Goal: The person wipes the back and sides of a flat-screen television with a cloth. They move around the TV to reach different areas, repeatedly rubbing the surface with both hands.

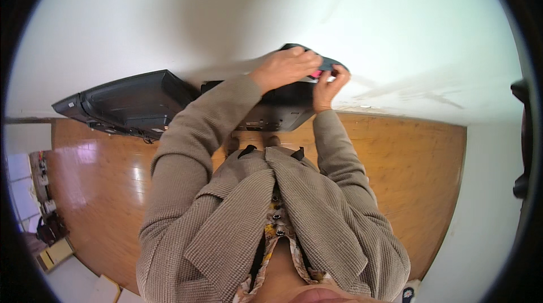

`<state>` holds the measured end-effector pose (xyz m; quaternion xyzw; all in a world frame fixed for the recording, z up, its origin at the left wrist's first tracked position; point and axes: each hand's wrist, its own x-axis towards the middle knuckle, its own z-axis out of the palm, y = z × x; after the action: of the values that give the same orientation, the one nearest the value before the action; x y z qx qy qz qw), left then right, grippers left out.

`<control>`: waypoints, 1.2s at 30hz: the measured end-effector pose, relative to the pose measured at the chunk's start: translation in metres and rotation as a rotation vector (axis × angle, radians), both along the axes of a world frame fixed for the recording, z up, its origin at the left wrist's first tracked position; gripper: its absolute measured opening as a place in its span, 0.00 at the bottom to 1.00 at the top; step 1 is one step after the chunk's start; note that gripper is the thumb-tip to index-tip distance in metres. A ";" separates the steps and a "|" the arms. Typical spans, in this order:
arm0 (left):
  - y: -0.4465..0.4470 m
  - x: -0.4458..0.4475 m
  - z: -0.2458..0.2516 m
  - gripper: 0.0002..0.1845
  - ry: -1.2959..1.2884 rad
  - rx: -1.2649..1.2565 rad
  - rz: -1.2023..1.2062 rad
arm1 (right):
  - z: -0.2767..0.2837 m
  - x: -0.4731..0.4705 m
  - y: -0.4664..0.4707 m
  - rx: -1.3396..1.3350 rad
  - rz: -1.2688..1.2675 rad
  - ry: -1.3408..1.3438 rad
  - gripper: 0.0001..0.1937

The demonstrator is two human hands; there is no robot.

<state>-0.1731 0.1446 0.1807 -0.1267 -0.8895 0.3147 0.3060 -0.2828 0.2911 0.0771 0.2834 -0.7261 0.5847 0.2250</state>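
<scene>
In front of me, close to the white wall, my left hand (290, 67) is curled over a dark grey object (327, 64) with a curved edge. The thumb and fingers of my right hand (331, 86) pinch the same object at its right end. A small bright pink patch (316, 74) shows between the hands; what it belongs to is unclear. Just below the hands stands a black flat-screen casing (290, 112), its back towards me, partly covered by my left forearm. To its left, a larger black screen casing (127, 101) leans against the wall.
The white wall (382, 14) rises directly ahead and bears scuff marks low on the right. Brown wooden flooring (407, 167) runs beneath me, with my shoes (273, 141) near the smaller casing. A dark object (526, 142) stands at the right rim. Assorted items line the far left.
</scene>
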 end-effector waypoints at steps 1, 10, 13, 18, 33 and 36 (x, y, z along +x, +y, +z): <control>-0.009 0.011 -0.003 0.18 0.014 0.001 0.005 | -0.004 0.013 -0.010 0.005 0.011 -0.053 0.14; -0.019 0.007 0.021 0.09 -0.142 -0.169 -0.126 | -0.002 0.031 -0.016 -0.041 -0.083 -0.090 0.12; 0.020 -0.037 0.021 0.16 -0.180 -0.205 -0.130 | -0.003 -0.009 0.015 -0.084 -0.231 -0.096 0.11; 0.078 -0.104 0.009 0.06 -0.168 -0.222 -0.148 | -0.027 -0.047 0.043 -0.108 -0.288 -0.343 0.11; -0.037 0.024 -0.017 0.11 -0.406 -0.383 -0.121 | -0.092 0.098 -0.102 -0.284 -0.169 -0.635 0.11; -0.076 0.068 -0.015 0.10 -0.377 -0.401 -0.120 | -0.096 0.140 -0.144 -0.403 -0.097 -0.692 0.12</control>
<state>-0.1053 0.0689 0.1659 -0.2934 -0.8416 0.4366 0.1222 -0.1426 0.1467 -0.0193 -0.0148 -0.6421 0.7651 0.0456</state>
